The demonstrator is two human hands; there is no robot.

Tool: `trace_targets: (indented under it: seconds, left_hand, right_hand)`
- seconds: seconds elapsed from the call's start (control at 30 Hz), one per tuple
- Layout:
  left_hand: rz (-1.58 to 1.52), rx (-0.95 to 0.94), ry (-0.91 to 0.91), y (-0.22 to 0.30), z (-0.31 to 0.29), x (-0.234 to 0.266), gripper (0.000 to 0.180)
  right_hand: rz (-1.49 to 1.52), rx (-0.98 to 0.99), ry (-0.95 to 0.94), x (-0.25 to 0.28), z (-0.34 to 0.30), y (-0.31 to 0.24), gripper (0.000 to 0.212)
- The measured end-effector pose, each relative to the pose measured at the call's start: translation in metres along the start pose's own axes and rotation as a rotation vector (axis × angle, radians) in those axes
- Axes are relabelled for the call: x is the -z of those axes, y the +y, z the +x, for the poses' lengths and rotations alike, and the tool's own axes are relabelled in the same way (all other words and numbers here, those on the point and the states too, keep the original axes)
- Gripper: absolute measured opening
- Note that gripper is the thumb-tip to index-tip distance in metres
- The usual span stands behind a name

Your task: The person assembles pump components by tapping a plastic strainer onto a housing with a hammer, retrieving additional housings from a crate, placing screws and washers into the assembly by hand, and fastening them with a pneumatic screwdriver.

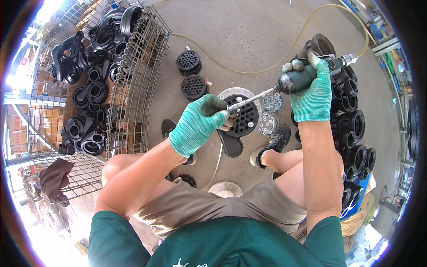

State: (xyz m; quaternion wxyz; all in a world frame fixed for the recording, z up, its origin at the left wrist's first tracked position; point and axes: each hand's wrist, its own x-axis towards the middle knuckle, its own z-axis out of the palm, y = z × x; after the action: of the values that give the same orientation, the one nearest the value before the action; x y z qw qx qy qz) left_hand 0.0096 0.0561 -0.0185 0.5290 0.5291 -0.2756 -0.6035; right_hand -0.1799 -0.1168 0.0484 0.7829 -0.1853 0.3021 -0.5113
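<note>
My right hand (311,95) grips a dark green air wrench (299,81) by its body, in a green-and-grey work glove. A long silver shaft (253,99) runs from the tool down to the left. At the shaft's far end, my gloved left hand (195,122) is closed, thumb and fingers pinched around the socket tip; any fastener there is too small to make out. Below the shaft lies a round black perforated cover (242,118) with several bright bolt heads or nuts at its rim, resting on a black part with a tongue (232,146).
Two small dishes of metal fasteners, one dish (272,102) behind the other (267,123), stand right of the cover. Perforated black discs (188,61) are stacked at left. A wire cage (141,66) holds black fittings; more fittings (353,127) pile up at right. A yellow hose (258,72) crosses the floor.
</note>
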Motion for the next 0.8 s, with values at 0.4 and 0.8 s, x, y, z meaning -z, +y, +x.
trace_targets:
  seconds: [0.4, 0.8]
  left_hand:
    - [0.432, 0.037, -0.003, 0.01, -0.002, -0.003, 0.025]
    - [0.43, 0.183, -0.144, 0.014, -0.002, 0.004, 0.025]
  right_hand:
    - [-0.102, 0.059, -0.057, 0.003, 0.0, 0.007, 0.014]
    - [-0.151, 0.021, -0.028, -0.001, -0.001, 0.01, 0.015]
